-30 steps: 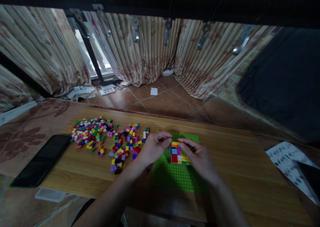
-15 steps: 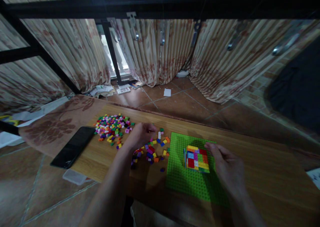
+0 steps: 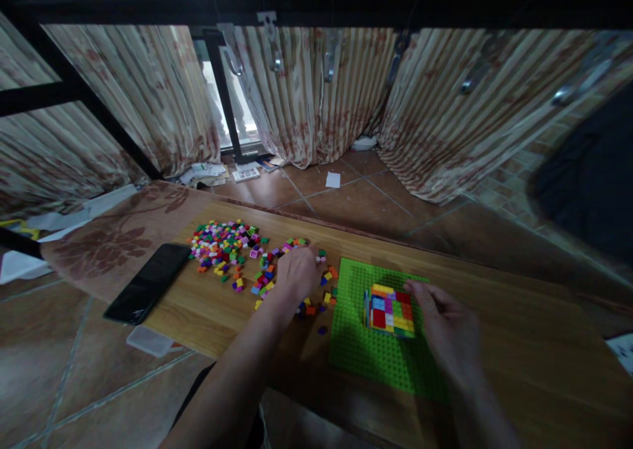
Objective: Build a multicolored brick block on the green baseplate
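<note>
L hand (image 3: pixel 297 272) has slid right over the loose bricks (image 3: pixel 264 279), grip hidden so can't tell; R hand (image 3: pixel 448 327) slack, empty, just beside the block (image 3: pixel 390 309) on the green plate (image 3: pixel 376 360), so I'd pinch just one brick, fingertips only.

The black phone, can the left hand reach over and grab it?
Probably yes. The left hand rests among the loose bricks, and the black phone lies flat further left on the table, with only low bricks between.

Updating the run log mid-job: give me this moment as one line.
left hand on loose bricks | right hand beside brick block | block on green baseplate
</note>
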Tool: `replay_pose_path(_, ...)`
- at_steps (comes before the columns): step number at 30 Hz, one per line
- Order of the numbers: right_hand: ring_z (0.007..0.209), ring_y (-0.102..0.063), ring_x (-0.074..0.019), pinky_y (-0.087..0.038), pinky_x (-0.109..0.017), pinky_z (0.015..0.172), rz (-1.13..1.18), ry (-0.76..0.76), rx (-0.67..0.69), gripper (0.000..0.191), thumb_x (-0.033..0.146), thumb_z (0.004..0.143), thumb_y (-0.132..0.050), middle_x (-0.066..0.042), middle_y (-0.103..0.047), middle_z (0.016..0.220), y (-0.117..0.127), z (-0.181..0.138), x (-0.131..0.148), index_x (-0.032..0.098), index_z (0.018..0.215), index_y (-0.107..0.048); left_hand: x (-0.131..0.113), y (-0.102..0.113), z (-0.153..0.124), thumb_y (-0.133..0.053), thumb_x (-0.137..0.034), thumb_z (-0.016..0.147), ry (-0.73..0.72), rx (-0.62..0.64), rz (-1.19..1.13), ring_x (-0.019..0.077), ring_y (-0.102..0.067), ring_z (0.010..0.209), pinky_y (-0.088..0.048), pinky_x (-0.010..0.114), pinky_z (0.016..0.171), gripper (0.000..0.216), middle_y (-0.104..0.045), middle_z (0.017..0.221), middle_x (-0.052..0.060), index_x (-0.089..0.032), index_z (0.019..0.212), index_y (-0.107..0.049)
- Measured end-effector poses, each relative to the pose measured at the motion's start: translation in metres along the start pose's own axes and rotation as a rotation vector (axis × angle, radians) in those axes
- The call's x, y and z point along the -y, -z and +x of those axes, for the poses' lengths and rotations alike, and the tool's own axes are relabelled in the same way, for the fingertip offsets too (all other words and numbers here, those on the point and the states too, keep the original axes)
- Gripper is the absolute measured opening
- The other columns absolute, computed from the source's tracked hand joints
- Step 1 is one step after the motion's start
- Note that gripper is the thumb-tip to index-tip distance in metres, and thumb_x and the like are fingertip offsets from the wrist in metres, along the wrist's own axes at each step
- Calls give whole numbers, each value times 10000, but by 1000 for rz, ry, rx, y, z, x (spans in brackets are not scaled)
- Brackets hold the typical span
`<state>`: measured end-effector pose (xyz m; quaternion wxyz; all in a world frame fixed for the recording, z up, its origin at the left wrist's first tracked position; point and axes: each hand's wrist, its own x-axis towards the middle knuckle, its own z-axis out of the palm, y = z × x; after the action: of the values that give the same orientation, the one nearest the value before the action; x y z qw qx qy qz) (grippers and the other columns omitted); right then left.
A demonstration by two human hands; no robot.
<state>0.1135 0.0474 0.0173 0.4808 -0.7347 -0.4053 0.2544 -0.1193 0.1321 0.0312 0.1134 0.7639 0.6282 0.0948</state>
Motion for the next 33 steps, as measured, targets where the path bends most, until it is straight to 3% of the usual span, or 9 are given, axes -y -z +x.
replay_pose_path(7,919,-730,-288,-542,-450,884,50,36,-49,302,493,807,-665,-76,-793,907,1,-1,-4,216,837,-780,1,5,1,-529,-214,867,16,-67,-104,273,-692,882,-492,343,778,193,-736,898,130,-167,904,-712)
replay_pose_path(11,914,-722,-269,-536,-458,902,120,105,-92,260,467,816,-686,-68,-786,915,-1,-5,-2,224,850,-771,2,5,5,-553,-121,797,-79,-106,-496,202,-676,817,-501,287,763,224,-733,874,67,-164,932,-727)
replay_pose_path(16,947,-689,-233,-539,-416,879,137,334,12,198,410,859,-672,-57,-749,1006,-2,-14,5,264,959,-761,-18,-1,-5,-583,-204,864,-309,171,-1027,160,-649,783,-508,252,713,224,-726,890,45,-159,1028,-729)
replay_pose_path(20,1017,-652,-211,-525,-380,895,96,470,151,184,358,882,-662,-41,-700,1080,0,-18,10,308,1036,-750,-43,-6,-17,-603,-231,877,-327,311,-1273,131,-635,735,-506,241,698,265,-712,870,37,-159,1119,-686)
replay_pose_path(25,977,-650,-198,-523,-349,858,64,481,192,135,356,886,-661,-27,-691,1032,1,-16,8,309,965,-761,-60,-13,-21,-626,-224,861,-301,252,-1326,139,-649,788,-515,255,752,224,-709,879,32,-169,1071,-678)
replay_pose_path(33,932,-637,-216,-505,-370,832,-81,508,203,192,406,928,-595,-35,-689,936,1,-9,2,274,896,-731,-59,-15,-15,-594,-251,869,-183,111,-1214,132,-633,664,-515,242,636,211,-705,829,29,-164,1025,-706)
